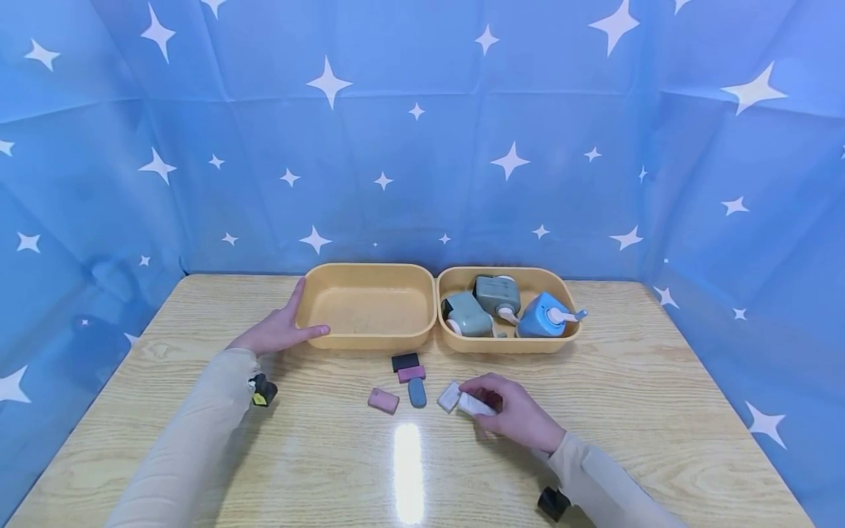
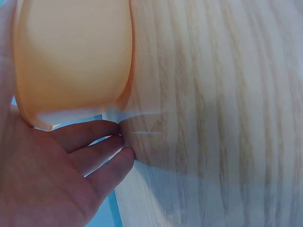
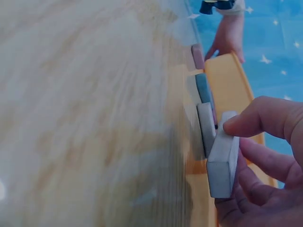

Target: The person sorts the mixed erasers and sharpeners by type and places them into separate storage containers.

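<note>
My right hand (image 1: 518, 412) pinches a white rectangular block (image 3: 222, 158) between thumb and fingers, low over the table. Beside it lies a second pale block (image 1: 449, 397), which overlaps the held one in the right wrist view. At the far left, my left hand (image 1: 280, 328) rests on the left end of a yellow-orange plastic bin (image 1: 366, 342), its thumb on the front rim and its fingers spread along the side. Between the hands lie a pink block (image 1: 383, 400), a blue-grey rounded block (image 1: 416, 392), a magenta block (image 1: 411, 374) and a black block (image 1: 405, 361).
A second yellow-orange bin (image 1: 508, 345) stands against the first bin's right side. Inside it lie a pale green bottle (image 1: 469, 315), a dark green-grey bottle (image 1: 496, 295) and a blue pump bottle (image 1: 540, 319). A blue star-patterned cloth (image 1: 422, 169) surrounds the wooden table (image 1: 317, 469).
</note>
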### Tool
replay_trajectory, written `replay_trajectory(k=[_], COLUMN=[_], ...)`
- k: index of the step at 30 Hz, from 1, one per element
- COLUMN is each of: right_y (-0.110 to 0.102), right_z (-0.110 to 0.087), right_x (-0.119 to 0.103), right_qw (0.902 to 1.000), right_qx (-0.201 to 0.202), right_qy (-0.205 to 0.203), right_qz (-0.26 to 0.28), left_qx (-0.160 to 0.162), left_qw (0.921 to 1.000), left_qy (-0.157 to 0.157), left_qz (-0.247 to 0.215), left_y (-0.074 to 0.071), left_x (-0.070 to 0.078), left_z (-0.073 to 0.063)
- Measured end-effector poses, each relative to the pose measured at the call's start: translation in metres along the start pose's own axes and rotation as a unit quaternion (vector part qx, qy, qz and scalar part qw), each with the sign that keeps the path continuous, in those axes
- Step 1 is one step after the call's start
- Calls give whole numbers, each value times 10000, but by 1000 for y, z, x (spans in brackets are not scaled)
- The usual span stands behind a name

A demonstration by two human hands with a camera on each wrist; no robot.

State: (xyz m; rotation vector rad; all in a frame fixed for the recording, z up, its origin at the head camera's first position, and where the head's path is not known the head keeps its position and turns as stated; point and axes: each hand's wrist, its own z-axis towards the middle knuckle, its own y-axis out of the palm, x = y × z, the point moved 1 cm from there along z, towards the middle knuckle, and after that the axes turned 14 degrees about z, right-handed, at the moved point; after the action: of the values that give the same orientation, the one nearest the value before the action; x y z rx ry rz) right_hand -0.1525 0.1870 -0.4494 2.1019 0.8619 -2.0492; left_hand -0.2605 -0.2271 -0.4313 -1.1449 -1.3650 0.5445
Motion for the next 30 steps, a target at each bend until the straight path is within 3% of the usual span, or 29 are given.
replay_trajectory(k=[20,30], right_y=[1,-2], right_z=[11,12], right_x=[-8,-13], right_qw=[9987,9993], right_qx=[168,255], right_qy=[272,-43], right_qz=[408,285], left_qx=[-73,16], left_qw=[10000,10000], left_qy=[-34,19], left_qz=[-15,-28], left_y=[-1,-1], left_x=[3,2], left_z=[-1,-1])
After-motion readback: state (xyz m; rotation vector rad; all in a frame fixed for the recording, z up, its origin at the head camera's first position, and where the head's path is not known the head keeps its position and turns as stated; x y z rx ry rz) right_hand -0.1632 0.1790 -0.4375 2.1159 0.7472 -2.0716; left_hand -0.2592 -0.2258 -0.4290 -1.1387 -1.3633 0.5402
